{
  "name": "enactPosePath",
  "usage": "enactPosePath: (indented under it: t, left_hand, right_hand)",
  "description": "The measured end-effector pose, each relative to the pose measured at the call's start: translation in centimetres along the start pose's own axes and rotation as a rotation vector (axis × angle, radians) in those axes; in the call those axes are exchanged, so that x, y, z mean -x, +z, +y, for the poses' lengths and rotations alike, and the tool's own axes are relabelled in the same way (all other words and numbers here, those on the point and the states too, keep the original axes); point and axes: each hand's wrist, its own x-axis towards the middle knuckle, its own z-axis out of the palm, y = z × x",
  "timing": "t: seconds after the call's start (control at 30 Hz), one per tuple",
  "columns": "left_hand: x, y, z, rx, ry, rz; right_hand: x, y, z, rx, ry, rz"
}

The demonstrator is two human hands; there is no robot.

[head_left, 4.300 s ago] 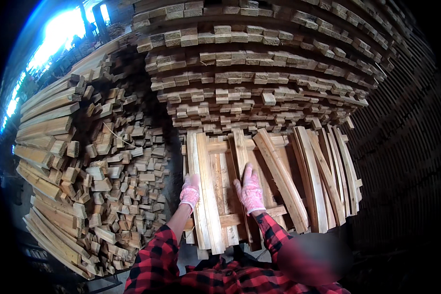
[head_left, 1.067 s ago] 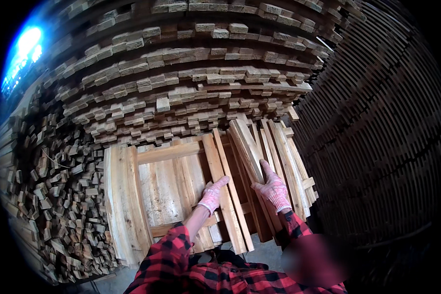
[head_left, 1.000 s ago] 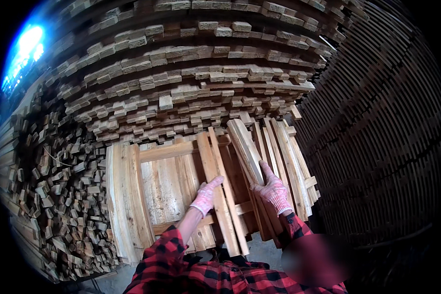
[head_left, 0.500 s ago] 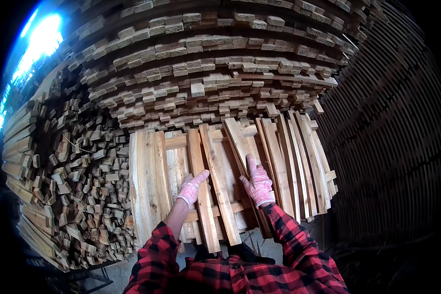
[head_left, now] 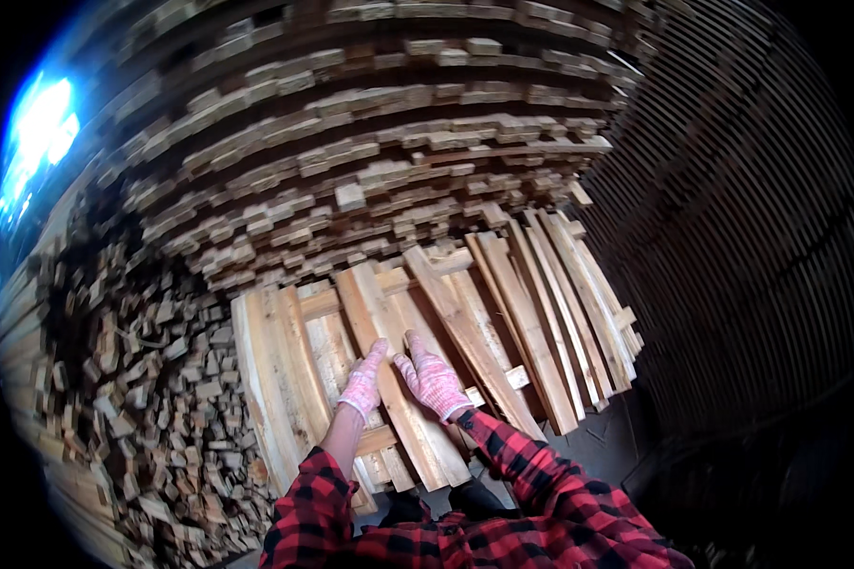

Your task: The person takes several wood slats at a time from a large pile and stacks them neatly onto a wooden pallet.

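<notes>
My left hand [head_left: 362,379], in a pink and white knit glove, rests against the left edge of a pair of planks lying side by side. Its visible fingers are stretched forward, and some are hidden. My right hand [head_left: 431,377], gloved alike, lies by the right side of that pair, its fingers extended and touching the wood. The nearer-left plank [head_left: 380,356] runs lengthwise between my hands, its near end toward my body. Just right of my right hand a slanted plank [head_left: 470,337] lies across the crosspieces.
More planks lie on the left [head_left: 273,379] and right [head_left: 531,332] of the crosspieces. Behind rises a tall stack of boards [head_left: 351,152]. A pile of short wood pieces [head_left: 176,379] stands at the left, and a dark slatted stack [head_left: 731,237] at the right.
My right hand has moved left, nearer my left hand. Two planks that stood apart now lie together between my hands. My head view has shifted and tilted.
</notes>
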Motion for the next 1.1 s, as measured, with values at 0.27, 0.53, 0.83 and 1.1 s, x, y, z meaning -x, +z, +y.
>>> enactPosePath:
  t: [0.27,0.53,0.83,1.1]
  left_hand:
    - [-1.1,1.2,-0.4,-0.033,0.041,-0.05]
    - [-2.0,2.3,-1.1,0.034,0.08,-0.068]
    - [-1.4,2.7,-0.9,-0.026,0.102,-0.004]
    - [-1.8,1.6,-1.0,-0.061,0.108,0.026]
  right_hand:
    - [-3.0,-3.4,8.6,0.007,0.113,0.345]
    - [-1.5,-5.1,7.2,0.268,-0.117,0.483]
    - [-4.3,-12.5,15.0,0.237,0.126,0.493]
    - [-4.8,-9.6,13.4,0.263,0.014,0.485]
